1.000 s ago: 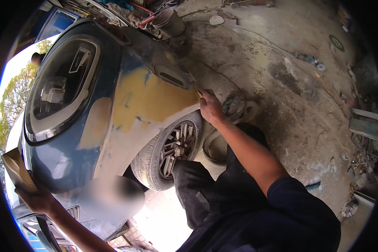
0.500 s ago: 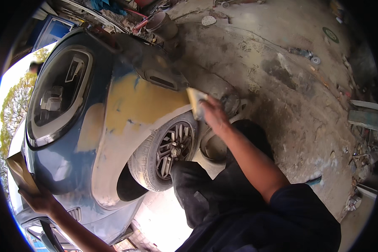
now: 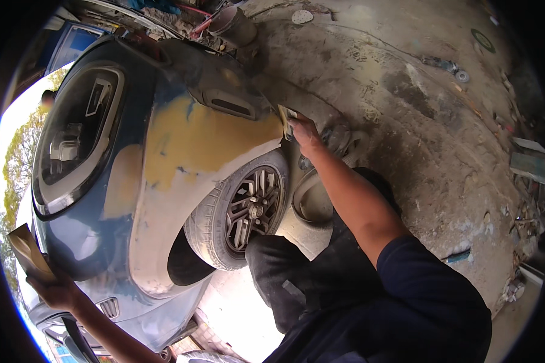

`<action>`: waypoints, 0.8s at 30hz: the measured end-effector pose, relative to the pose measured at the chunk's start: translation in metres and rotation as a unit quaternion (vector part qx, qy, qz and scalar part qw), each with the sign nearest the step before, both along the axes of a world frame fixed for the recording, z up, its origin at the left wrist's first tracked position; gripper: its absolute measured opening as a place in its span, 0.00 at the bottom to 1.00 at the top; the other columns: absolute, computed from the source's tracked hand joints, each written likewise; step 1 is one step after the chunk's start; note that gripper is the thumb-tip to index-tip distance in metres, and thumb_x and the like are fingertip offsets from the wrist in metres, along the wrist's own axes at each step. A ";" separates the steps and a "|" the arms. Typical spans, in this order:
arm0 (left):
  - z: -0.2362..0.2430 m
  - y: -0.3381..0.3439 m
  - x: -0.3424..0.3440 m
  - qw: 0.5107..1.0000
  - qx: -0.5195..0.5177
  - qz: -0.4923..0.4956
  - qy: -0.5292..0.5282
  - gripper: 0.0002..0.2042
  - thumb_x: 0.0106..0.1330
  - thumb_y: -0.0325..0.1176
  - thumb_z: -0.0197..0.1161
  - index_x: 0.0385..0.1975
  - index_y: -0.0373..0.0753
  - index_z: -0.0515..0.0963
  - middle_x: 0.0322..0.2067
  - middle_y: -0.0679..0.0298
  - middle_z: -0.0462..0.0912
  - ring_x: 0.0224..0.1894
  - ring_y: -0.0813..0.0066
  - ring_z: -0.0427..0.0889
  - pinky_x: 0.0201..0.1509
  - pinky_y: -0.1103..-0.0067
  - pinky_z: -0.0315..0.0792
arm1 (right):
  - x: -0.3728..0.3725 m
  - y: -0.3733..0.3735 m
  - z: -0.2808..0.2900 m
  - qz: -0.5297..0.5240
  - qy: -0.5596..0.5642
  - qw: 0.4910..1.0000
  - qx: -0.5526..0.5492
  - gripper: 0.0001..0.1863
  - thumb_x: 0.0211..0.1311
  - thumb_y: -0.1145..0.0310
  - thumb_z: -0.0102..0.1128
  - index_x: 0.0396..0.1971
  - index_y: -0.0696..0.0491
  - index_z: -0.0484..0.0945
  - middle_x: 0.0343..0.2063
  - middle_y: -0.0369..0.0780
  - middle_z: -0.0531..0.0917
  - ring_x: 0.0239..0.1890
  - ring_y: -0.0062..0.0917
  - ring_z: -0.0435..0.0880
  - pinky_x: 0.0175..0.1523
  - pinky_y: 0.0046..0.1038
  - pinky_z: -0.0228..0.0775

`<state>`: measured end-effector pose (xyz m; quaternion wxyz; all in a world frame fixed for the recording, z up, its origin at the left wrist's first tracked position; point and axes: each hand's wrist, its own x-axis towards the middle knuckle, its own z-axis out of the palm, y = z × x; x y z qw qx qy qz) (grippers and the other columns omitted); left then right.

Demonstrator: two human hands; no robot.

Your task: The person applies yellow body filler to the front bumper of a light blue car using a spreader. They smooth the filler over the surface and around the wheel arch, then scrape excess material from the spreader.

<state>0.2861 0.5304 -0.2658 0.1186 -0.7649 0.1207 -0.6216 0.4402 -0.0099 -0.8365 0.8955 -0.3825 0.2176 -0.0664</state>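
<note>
A dark blue car fills the left, its panel coated with yellow filler and grey primer above the wheel. My left hand, at the lower left, grips a bent, tan flat sheet with closed fingers. My right hand is closed on a thin pad with a pale yellow edge, at the rear edge of the filled panel; whether it touches is unclear. The pad is partly hidden by my fingers.
A bucket and clutter sit behind the car. A round basin lies beside the wheel and my knees. A power tool lies on the concrete floor, with scrap along the right.
My right hand dropped away from the panel edge half a second ago, its pad tilted, and is now back up at that edge. The view has shifted slightly.
</note>
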 end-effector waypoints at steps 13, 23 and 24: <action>0.005 0.002 -0.010 0.987 0.061 0.141 -0.045 0.37 0.66 0.49 0.84 0.64 0.25 0.80 0.55 0.48 0.91 0.52 0.59 0.93 0.59 0.71 0.87 | -0.039 0.034 -0.004 -0.029 0.000 0.998 -0.053 0.10 0.77 0.69 0.61 0.49 0.57 0.85 0.39 0.37 0.85 0.42 0.24 0.79 0.52 0.31 0.71; 0.005 0.026 0.004 0.995 0.045 0.076 -0.052 0.36 0.65 0.46 0.85 0.65 0.27 0.80 0.58 0.50 0.90 0.54 0.62 0.92 0.62 0.72 0.86 | -0.104 0.044 0.026 -0.025 -0.081 0.996 0.041 0.17 0.76 0.72 0.60 0.59 0.59 0.86 0.41 0.34 0.87 0.42 0.22 0.83 0.51 0.29 0.75; 0.005 0.029 0.005 0.995 0.049 0.066 -0.053 0.36 0.65 0.45 0.85 0.65 0.27 0.80 0.58 0.50 0.90 0.54 0.62 0.92 0.62 0.72 0.86 | -0.108 0.039 0.031 -0.032 -0.071 0.995 0.065 0.17 0.76 0.73 0.59 0.59 0.58 0.86 0.42 0.35 0.88 0.43 0.23 0.85 0.53 0.30 0.76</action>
